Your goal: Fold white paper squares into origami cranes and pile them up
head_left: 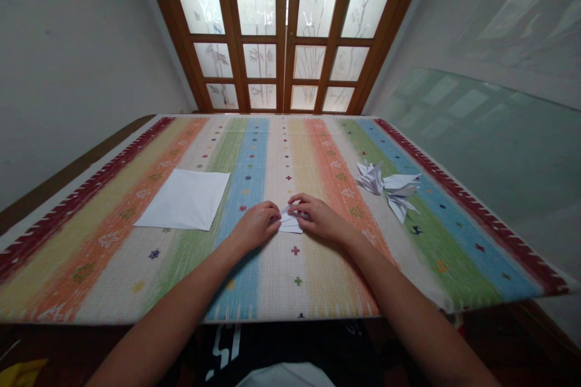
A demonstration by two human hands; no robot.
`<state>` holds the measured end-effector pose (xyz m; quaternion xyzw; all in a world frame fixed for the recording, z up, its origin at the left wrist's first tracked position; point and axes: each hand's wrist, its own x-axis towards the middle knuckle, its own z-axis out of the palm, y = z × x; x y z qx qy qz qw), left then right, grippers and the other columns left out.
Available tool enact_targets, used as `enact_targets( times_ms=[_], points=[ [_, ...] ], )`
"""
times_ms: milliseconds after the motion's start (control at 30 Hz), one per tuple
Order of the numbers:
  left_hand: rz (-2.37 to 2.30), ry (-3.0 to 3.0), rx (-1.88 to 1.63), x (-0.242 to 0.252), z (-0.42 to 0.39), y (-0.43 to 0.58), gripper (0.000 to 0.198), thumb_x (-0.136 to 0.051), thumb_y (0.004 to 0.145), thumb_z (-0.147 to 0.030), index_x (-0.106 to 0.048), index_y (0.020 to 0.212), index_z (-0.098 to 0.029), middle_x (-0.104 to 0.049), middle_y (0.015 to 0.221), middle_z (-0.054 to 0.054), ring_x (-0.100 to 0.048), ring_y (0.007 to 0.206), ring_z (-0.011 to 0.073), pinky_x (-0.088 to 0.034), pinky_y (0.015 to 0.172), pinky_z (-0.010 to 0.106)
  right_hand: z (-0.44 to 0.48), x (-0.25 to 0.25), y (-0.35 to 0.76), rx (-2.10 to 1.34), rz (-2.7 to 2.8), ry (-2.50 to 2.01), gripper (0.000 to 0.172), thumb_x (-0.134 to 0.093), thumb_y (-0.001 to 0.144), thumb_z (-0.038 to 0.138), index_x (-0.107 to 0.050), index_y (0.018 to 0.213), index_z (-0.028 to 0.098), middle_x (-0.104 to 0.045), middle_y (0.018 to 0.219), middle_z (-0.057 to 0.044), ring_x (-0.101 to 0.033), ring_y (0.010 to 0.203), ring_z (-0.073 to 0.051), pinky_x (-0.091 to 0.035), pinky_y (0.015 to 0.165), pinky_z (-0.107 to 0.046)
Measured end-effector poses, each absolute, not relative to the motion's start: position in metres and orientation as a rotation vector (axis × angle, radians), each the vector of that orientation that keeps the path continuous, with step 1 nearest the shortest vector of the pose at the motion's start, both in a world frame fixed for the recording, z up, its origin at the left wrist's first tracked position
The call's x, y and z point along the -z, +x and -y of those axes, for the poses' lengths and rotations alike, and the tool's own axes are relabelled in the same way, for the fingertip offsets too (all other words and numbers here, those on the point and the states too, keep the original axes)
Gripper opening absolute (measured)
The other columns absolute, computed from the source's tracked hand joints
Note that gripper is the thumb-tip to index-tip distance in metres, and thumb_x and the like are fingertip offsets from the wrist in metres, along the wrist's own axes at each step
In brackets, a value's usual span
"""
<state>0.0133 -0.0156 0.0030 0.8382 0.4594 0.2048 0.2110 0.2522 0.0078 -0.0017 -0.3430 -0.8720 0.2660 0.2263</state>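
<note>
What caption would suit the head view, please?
Left hand and right hand pinch a small folded paper on a striped cloth, blank sheet left, folded figures right.

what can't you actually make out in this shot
- Head view: small folded paper is mostly covered by the left hand and right hand; its folds cannot be told.
- Head view: folded paper figures on the right are too small to tell their shape.
- Head view: white print on the dark shirt is cut off by the table edge.
</note>
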Motion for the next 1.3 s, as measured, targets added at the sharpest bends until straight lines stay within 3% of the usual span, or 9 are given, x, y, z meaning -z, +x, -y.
enact_targets(
  times_ms=[333,700,1033,1100,1233,1300],
  points=[
    [-1.284,2.384,-0.538,-0.001,0.015,0.013,0.014,-0.066,0.097,-0.015,-0.077,0.105,-0.017,-0.077,0.103,0.01,-0.07,0.096,0.0247,-0.055,0.09,0.038,-0.003,-0.003,0.255,-0.713,2.329,-1.039,0.032,-0.064,0.087,0.005,-0.076,0.113,0.018,-0.075,0.107,-0.009,-0.067,0.096,-0.02,-0.053,0.089,-0.034],
    [-1.268,2.458,-0.431,-0.005,0.018,0.012,0.025,-0.06,0.096,-0.013,-0.083,0.103,-0.019,-0.078,0.103,0.01,-0.072,0.091,0.0221,-0.054,0.084,0.032,-0.005,0.0,0.252,-0.671,2.409,-1.044,0.018,-0.064,0.095,0.012,-0.08,0.1,0.018,-0.075,0.105,-0.011,-0.068,0.099,-0.021,-0.051,0.092,-0.035],
    [-1.369,2.392,-0.382,-0.015,0.021,0.014,0.023,-0.061,0.094,-0.014,-0.083,0.097,-0.017,-0.078,0.098,0.009,-0.072,0.083,0.0203,-0.051,0.076,0.03,-0.006,0.003,0.252,-0.631,2.408,-1.074,0.013,-0.068,0.094,0.012,-0.078,0.096,0.019,-0.074,0.103,-0.01,-0.066,0.1,-0.022,-0.05,0.09,-0.035],
    [-1.381,2.389,-0.372,-0.016,0.021,0.013,0.022,-0.061,0.094,-0.014,-0.083,0.096,-0.017,-0.078,0.097,0.009,-0.071,0.081,0.0202,-0.05,0.074,0.03,-0.006,0.004,0.252,-0.632,2.395,-1.091,0.013,-0.07,0.092,0.011,-0.078,0.101,0.018,-0.075,0.103,-0.01,-0.066,0.099,-0.023,-0.05,0.09,-0.036],
    [-1.373,2.387,-0.385,-0.014,0.019,0.013,0.021,-0.061,0.093,-0.013,-0.082,0.096,-0.017,-0.077,0.096,0.009,-0.071,0.082,0.0204,-0.049,0.074,0.03,-0.006,0.005,0.251,-0.628,2.342,-1.139,0.034,-0.073,0.088,0.011,-0.073,0.121,0.018,-0.075,0.106,-0.01,-0.066,0.097,-0.023,-0.05,0.09,-0.037],
    [-1.362,2.387,-0.395,-0.012,0.019,0.014,0.021,-0.061,0.093,-0.012,-0.081,0.096,-0.016,-0.076,0.096,0.009,-0.071,0.082,0.0206,-0.049,0.074,0.03,-0.006,0.005,0.25,-0.606,2.369,-1.114,0.032,-0.071,0.088,0.01,-0.073,0.12,0.018,-0.074,0.106,-0.01,-0.066,0.099,-0.023,-0.05,0.092,-0.039]
  ],
)
